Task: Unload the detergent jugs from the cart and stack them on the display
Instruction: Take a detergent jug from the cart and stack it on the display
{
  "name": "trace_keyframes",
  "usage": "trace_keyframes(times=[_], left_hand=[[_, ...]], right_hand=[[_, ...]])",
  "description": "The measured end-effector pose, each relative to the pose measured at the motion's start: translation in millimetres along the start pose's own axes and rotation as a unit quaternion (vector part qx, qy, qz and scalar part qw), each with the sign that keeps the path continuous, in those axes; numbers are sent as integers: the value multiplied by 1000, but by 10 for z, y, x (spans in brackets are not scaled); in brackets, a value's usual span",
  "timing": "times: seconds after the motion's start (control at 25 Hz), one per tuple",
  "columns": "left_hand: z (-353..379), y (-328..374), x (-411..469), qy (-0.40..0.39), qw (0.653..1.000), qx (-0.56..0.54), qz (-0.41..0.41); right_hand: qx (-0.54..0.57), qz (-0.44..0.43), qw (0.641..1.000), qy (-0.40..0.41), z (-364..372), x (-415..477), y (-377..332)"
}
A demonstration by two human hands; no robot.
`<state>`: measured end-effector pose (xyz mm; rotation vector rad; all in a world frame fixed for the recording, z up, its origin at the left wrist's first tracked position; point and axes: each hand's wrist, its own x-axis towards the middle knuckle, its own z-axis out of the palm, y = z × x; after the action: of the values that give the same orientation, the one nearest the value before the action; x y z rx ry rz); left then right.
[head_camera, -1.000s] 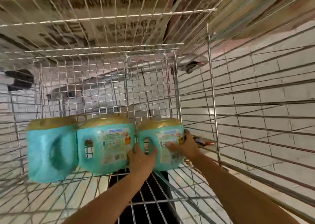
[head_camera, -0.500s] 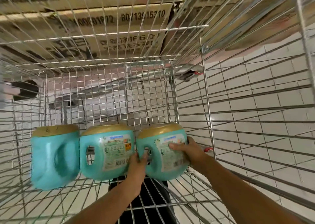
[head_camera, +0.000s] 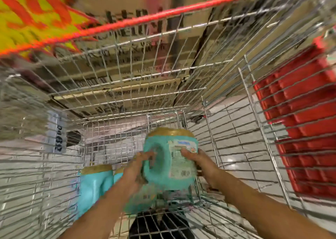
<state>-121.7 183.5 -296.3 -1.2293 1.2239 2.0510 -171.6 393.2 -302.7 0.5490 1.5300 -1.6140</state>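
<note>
Near centre inside the cart [head_camera: 116,140], both hands grip one jug [head_camera: 174,167]: left hand [head_camera: 136,171] at its handle, right hand [head_camera: 200,163] on the label. Other jugs [head_camera: 94,184] sit at 8 o'clock.

Head-worn wide-angle view into a wire cart [head_camera: 163,86].
Looks forward and down from over the near end, close enough to catch both forearms [head_camera: 101,211] at the bottom edge, left hand [head_camera: 138,167] and right hand [head_camera: 201,164] on the jug [head_camera: 174,166] at centre; faces the far mesh [head_camera: 112,140] and cardboard boxes [head_camera: 138,38] beyond.
</note>
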Motion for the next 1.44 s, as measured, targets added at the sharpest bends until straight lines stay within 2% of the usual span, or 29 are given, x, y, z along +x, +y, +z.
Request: trace_keyframes(times=[0.2, 0.32, 0.44, 0.52, 0.64, 0.72, 0.8, 0.88, 0.96, 1.12, 1.16, 1.24, 1.28, 1.32, 1.36, 1.4, 1.44], left_hand=[[-17, 749, -787, -122, 984, -41, 122], [28, 1052, -1286, -185, 957, 9, 223], [96, 1151, -1656, -190, 939, 67, 278], [140, 1139, -1836, -187, 936, 47, 295], [160, 1084, -2083, -184, 932, 5, 312], [169, 1028, -2233, -181, 929, -1, 322], [247, 1058, -2356, -169, 924, 13, 342], [275, 1164, -2439, -162, 917, 17, 363], [240, 1251, -2462, -183, 919, -6, 350], [259, 1158, -2518, -287, 929, -81, 218], [278, 1102, -2509, -352, 907, -88, 213], [351, 1012, -2542, -401, 874, -150, 229], [377, 1021, -2517, -427, 860, -174, 217], [373, 1007, -2469, -414, 872, -177, 190], [380, 969, -2446, -336, 904, -168, 205], [398, 948, -2443, -294, 915, -168, 220], [412, 939, -2445, -276, 917, -172, 231]], right_hand=[[-48, -88, 995, 10, 343, -654, -873], [-58, -162, 985, 2, 523, -1165, -1223], [-6, -224, 975, 13, 724, -1607, -1387], [11, -259, 963, 71, 922, -1870, -1432], [-135, -322, 915, 205, 1160, -2126, -1425], [-217, -334, 894, 205, 1279, -2241, -1431], [-252, -352, 879, 201, 1317, -2312, -1456], [-180, -389, 888, 166, 1283, -2343, -1465], [-73, -418, 899, 112, 1224, -2386, -1452], [67, -381, 921, -42, 1175, -2408, -1379], [78, -361, 926, -73, 1179, -2423, -1357], [64, -337, 934, -102, 1170, -2479, -1363], [36, -336, 936, -103, 1156, -2510, -1384], [1, -345, 935, -89, 1152, -2554, -1412], [-35, -364, 929, -50, 1155, -2614, -1441], [-72, -397, 915, 20, 1161, -2678, -1465], [-109, -441, 885, 99, 1180, -2753, -1480]])
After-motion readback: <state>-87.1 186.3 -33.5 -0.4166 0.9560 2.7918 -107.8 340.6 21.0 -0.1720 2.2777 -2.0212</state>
